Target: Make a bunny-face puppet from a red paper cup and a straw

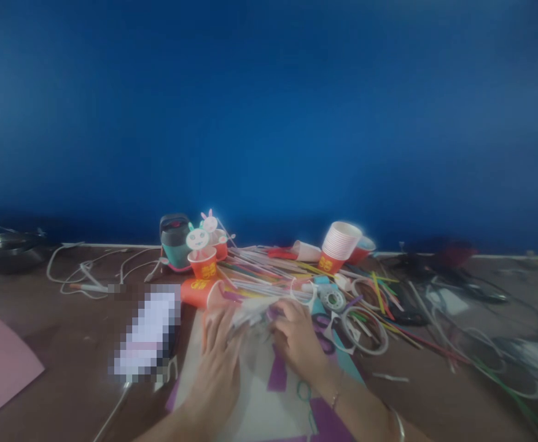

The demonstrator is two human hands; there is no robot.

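My left hand (pixel 217 353) lies with its fingers stretched forward at the left side of a white sheet (pixel 255 399), near a tipped orange paper cup (pixel 201 293). My right hand (pixel 296 337) has curled fingers at the sheet's right side. A small purple and greyish item shows at its fingertips, too blurred to name. Between the hands is a blurred pale piece (pixel 250 312); whether the left hand touches it I cannot tell. A purple paper strip (pixel 277 371) lies on the sheet below the right hand. Purple-handled scissors (pixel 324 334) rest just right of that hand.
Behind the hands lie many coloured pipe cleaners (pixel 260 270), a cup stack (pixel 338 245), a tape dispenser (pixel 332 299) and a cup with a bunny-face cutout (pixel 198 238). To the left are a pixelated phone (pixel 148 331), cables and pink paper (pixel 2 362). A blue wall stands behind.
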